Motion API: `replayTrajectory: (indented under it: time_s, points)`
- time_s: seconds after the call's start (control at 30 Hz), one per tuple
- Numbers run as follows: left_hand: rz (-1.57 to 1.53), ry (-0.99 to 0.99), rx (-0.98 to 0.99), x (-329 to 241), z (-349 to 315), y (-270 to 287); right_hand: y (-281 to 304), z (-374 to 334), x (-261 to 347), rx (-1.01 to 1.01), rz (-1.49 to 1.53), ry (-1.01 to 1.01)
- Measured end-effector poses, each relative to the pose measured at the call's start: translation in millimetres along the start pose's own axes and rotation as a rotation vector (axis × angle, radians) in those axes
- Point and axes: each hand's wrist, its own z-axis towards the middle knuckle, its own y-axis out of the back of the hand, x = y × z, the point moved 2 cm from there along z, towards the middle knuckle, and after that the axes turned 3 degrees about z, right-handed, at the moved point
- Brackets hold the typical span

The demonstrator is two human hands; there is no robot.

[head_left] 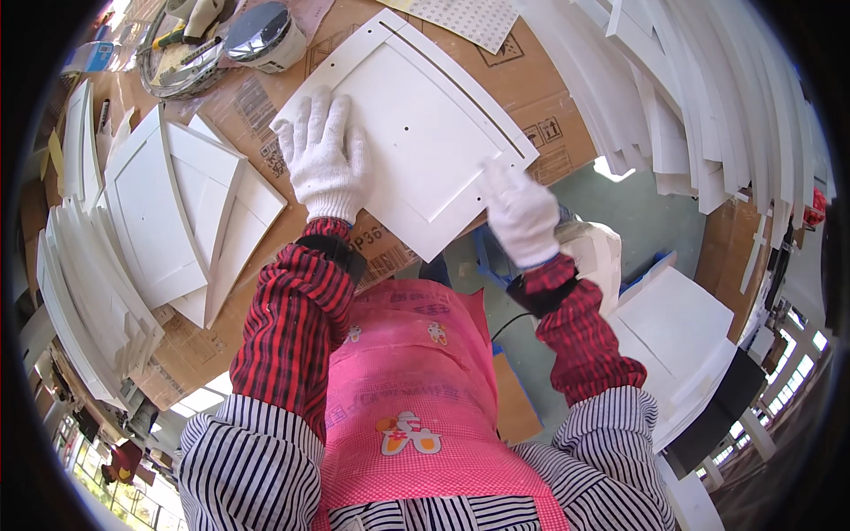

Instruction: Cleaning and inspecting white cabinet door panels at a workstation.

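A white panel (434, 133) with a raised border lies on the cardboard-covered table in front of me. A dark narrow groove runs along its far right side, and several small dark holes dot its face. My left hand (328, 159), in a white knit glove, rests flat on the panel's left part with its fingers apart. Over the panel's near right edge is my right hand (521, 212), gloved the same way. Motion smears its fingers, so I cannot make out whether they pinch anything or touch the edge.
More white framed panels (155, 208) lean and overlap at left, beside stacked white strips (97, 292). A tub with a dark lid (264, 35) stands at the far left of the cardboard (558, 97). Long white strips (699, 80) are piled at right; white boards (673, 323) sit lower right.
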Motion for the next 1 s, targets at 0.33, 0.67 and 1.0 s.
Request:
replayTrajectory:
  time_s: [0.33,0.67,1.0]
  points:
    - [0.002,-0.004,-0.019,2,0,2,5,-4,-18,0.032,-0.058,0.059]
    - [0.011,0.012,-0.017,5,-4,2,6,3,-29,0.017,-0.124,-0.024]
    - [0.046,0.029,0.052,0,-3,-2,-8,11,-53,-0.211,0.477,-0.663]
